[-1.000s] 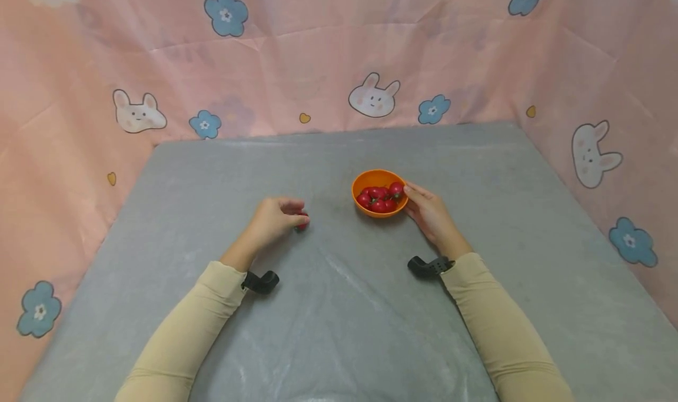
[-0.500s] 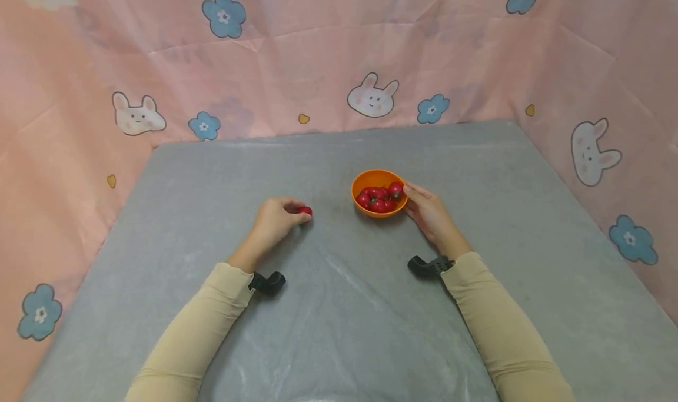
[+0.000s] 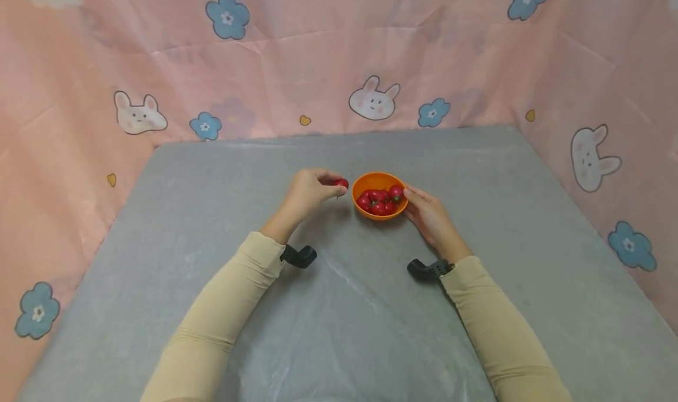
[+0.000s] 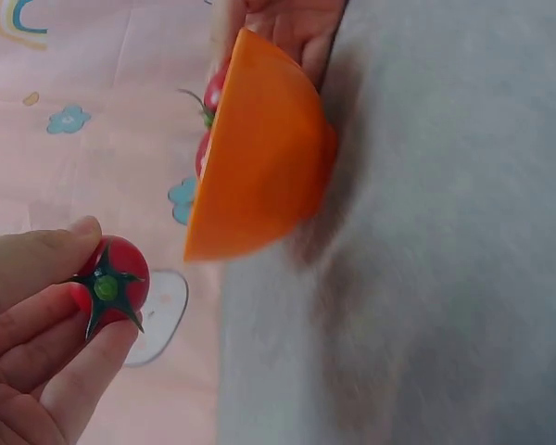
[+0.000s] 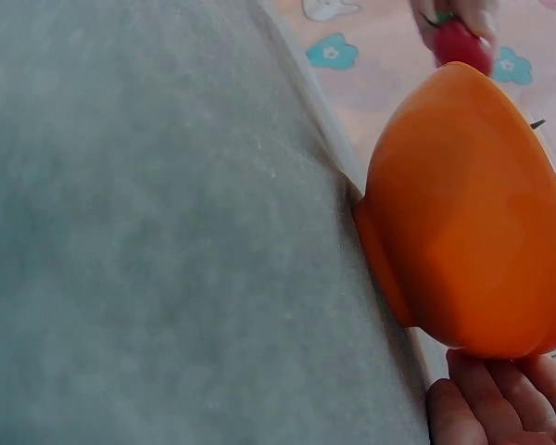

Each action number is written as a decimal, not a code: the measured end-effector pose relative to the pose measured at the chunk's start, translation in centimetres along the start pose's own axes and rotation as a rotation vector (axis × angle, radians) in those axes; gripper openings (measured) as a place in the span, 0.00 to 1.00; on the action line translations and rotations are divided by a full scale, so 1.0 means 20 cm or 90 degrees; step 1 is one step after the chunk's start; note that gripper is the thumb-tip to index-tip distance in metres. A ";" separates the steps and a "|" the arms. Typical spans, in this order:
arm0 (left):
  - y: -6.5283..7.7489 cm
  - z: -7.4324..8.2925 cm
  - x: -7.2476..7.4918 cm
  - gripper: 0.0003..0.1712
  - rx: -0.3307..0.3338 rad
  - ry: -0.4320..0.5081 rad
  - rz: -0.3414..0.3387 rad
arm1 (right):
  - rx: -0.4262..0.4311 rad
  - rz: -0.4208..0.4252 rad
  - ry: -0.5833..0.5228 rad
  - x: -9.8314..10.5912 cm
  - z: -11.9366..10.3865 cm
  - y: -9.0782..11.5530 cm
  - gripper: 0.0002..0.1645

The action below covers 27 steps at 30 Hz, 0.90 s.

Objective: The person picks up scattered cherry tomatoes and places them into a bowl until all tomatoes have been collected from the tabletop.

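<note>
My left hand [image 3: 309, 193] pinches a cherry tomato [image 4: 111, 278] between thumb and fingers, its green calyx facing the wrist camera. That tomato is raised just left of an orange bowl [image 3: 378, 178]. Several red cherry tomatoes [image 3: 378, 197] lie inside the bowl, some with green stems. My right hand [image 3: 431, 219] holds the bowl by its right side, thumb at the rim and fingers along the outer wall. In the right wrist view the bowl's foot [image 5: 382, 269] is close on the grey table, and the fingers [image 5: 500, 399] touch the wall from below.
A grey cloth covers the table [image 3: 339, 308]. Pink curtain [image 3: 296, 55] with rabbits and blue flowers hangs behind it and at both sides. Each wrist wears a black camera mount, one on the left [image 3: 299, 256] and one on the right [image 3: 429, 269].
The left hand has lifted the cherry tomato off the table and carried it right and away from me, up beside the bowl. The right hand and bowl have stayed in place.
</note>
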<state>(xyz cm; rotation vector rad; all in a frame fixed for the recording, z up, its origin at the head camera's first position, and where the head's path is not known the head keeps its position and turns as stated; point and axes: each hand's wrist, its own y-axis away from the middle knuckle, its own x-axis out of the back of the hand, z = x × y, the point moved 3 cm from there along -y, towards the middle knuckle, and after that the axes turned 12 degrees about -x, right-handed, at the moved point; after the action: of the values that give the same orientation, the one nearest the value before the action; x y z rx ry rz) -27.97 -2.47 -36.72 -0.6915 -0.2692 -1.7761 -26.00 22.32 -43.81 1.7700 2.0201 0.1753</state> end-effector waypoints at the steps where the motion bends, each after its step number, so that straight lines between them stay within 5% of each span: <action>1: -0.02 0.01 -0.01 0.18 -0.004 0.002 -0.001 | 0.002 0.000 0.002 0.00 0.00 0.00 0.34; 13: -0.17 0.06 -0.16 0.19 -0.014 -0.015 -0.024 | 0.002 0.002 0.010 -0.02 0.00 -0.01 0.32; 27: -0.19 0.07 -0.23 0.18 -0.003 -0.036 -0.033 | -0.010 0.000 -0.002 -0.03 0.00 -0.01 0.32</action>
<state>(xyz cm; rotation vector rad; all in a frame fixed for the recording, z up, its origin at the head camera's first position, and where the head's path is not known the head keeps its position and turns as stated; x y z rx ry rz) -30.23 3.19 -37.59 -0.7450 -0.3234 -1.8089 -26.11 21.68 -43.75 1.7592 2.0118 0.1878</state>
